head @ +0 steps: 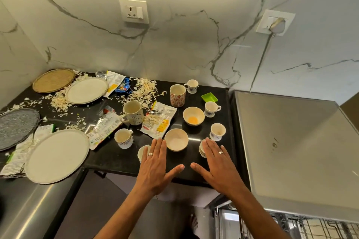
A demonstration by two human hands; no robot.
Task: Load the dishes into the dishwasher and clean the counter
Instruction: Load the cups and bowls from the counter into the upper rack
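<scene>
My left hand (pixel 155 167) and my right hand (pixel 219 167) hover flat, fingers straight, palms down, over the front of the black counter (pixel 120 161), holding nothing. Between their fingertips sits a cream bowl (pixel 176 139). A small cup (pixel 141 153) is partly hidden under my left fingers, and stacked small bowls (pixel 202 150) lie under my right fingertips. Behind stand a bowl with yellow residue (pixel 193 116), several small floral cups (pixel 218 131), a tall floral mug (pixel 177 95) and a speckled mug (pixel 133 113). White plates (pixel 58 156) (pixel 86 90) lie at the left.
Shredded peel scraps (pixel 144 88) and torn snack wrappers (pixel 159 120) litter the counter. A woven tray (pixel 53 80) and grey plate (pixel 17 126) sit far left, a green dish (pixel 209 97) at the back right. The steel dishwasher top (pixel 291 141) stands right, its rack (pixel 291 227) below.
</scene>
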